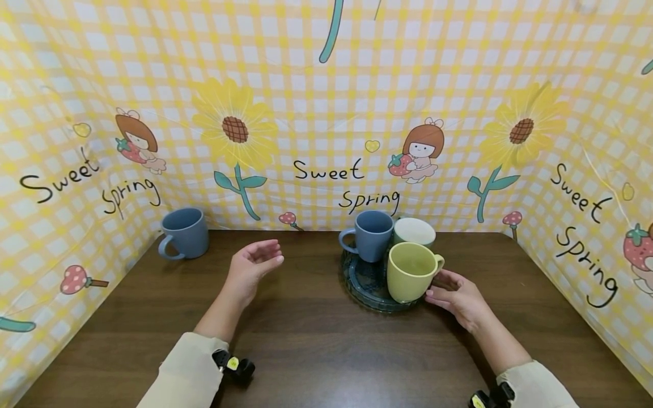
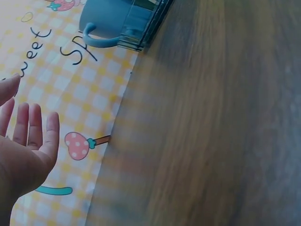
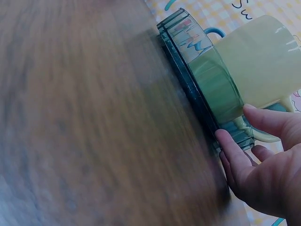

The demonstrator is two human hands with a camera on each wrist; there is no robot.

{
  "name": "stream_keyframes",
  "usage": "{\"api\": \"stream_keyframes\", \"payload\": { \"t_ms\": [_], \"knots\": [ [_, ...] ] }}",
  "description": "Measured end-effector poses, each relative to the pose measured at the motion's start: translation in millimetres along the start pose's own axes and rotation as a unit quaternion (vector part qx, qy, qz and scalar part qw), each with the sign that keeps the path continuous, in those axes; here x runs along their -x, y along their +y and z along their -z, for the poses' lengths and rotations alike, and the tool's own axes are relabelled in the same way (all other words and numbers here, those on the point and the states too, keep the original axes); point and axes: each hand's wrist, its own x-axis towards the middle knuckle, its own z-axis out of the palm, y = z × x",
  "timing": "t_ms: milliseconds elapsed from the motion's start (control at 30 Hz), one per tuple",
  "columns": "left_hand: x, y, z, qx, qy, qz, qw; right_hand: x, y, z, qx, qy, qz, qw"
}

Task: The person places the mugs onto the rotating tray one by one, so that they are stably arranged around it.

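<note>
On the glass tray (image 1: 357,283), the right hand (image 1: 459,297) pinches the yellow-green mug (image 1: 410,271), hiding its handle; the left hand (image 1: 252,266) hovers left, fingers relaxed, holding nothing.

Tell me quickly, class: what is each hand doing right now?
Left hand: open, holding nothing, raised over the table.
Right hand: fingers touch the yellow-green mug and the tray rim; a firm grip cannot be told.

Dark wooden table (image 1: 316,345) carries a glass tray (image 1: 364,283) and, seemingly, a blue mug (image 1: 185,232).
</note>
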Motion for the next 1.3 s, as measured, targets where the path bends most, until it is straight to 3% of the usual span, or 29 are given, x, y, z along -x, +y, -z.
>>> {"api": "stream_keyframes", "payload": {
  "t_ms": [233, 567, 1033, 1300],
  "knots": [
    [5.7, 8.5, 8.5, -0.020, 0.015, -0.040, 0.9989, 0.4, -0.9, -0.3, 0.005, 0.001, -0.001, 1.000],
    [16.1, 29.5, 24.0, -0.063, 0.044, -0.072, 0.9945, 0.3, -1.7, -0.7, 0.006, 0.001, -0.002, 1.000],
    [24.0, 41.0, 55.9, -0.047, 0.082, -0.136, 0.9861, 1.8, -0.3, -0.5, 0.003, 0.000, -0.007, 1.000],
    [31.7, 51.3, 72.9, -0.032, 0.138, -0.142, 0.9796, 1.5, 0.5, -0.6, 0.007, -0.001, -0.006, 1.000]
  ]
}}
